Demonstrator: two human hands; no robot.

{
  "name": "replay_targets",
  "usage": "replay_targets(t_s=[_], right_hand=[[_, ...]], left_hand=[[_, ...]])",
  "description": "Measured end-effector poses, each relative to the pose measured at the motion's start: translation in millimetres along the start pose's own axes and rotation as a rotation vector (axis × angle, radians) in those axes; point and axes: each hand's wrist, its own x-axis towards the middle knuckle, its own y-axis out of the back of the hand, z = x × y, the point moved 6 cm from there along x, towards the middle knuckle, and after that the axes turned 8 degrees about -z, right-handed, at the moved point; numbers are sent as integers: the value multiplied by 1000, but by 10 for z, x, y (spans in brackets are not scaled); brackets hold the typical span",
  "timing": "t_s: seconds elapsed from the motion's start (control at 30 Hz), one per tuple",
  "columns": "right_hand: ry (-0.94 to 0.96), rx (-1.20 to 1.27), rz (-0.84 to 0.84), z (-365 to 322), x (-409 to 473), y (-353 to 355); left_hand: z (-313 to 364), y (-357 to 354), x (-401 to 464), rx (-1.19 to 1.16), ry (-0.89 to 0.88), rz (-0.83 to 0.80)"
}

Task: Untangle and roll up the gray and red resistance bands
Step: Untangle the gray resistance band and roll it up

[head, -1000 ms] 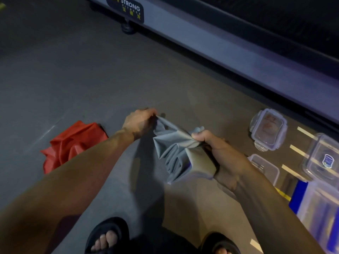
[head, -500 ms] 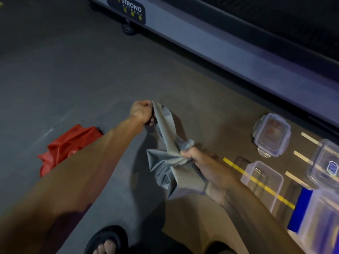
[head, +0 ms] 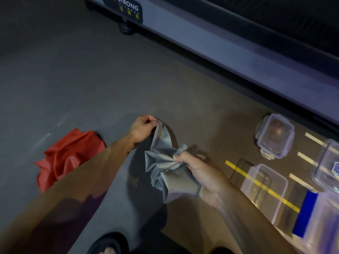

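Your L hand (head: 142, 127) has pulled up and away from your R hand (head: 200, 172) over the last sec. A sec ago both hands sat close w/ the gray band (head: 165, 162) bunched in a fan between them; now one end is drawn out into a narrow strip running from the L pinch down to the wad at the R.

L fingers (head: 152, 120) are curled tight, pinching the band's top corner/edge. R fingers (head: 178, 157) are wrapped round the crumpled middle, thumb on top, w/ a loose flap hanging below the palm toward the floor (head: 91, 79). Band is in the air, clear of the floor.

Meaning: a free end looks found and is feeding out, so untangling of the gray one is under way but not done. Most of it is still wadded in your R grip. No rolling started yet.

Red band (head: 69, 156) lies crumpled on the floor to the L of your L forearm, untouched, well apart from the gray.

Clear plastic containers (head: 275, 136) sit on the floor to your R, near the treadmill frame (head: 220, 57).
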Motion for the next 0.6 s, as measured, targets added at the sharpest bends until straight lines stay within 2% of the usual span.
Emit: replay_targets(t_s=[0.13,0.3,0.47,0.6], right_hand=[[-2,-12,14,-5,14,-4],[2,-27,12,2,25,-9],[16,-25,21,7,14,-15],[18,-40,16,15,14,-22]], left_hand=[[25,0,-7,-79,-3,-21],[13,2,-50,-141,85,-35],[58,98,0,342,-34,-17],[31,138,-34,271,-86,22]])
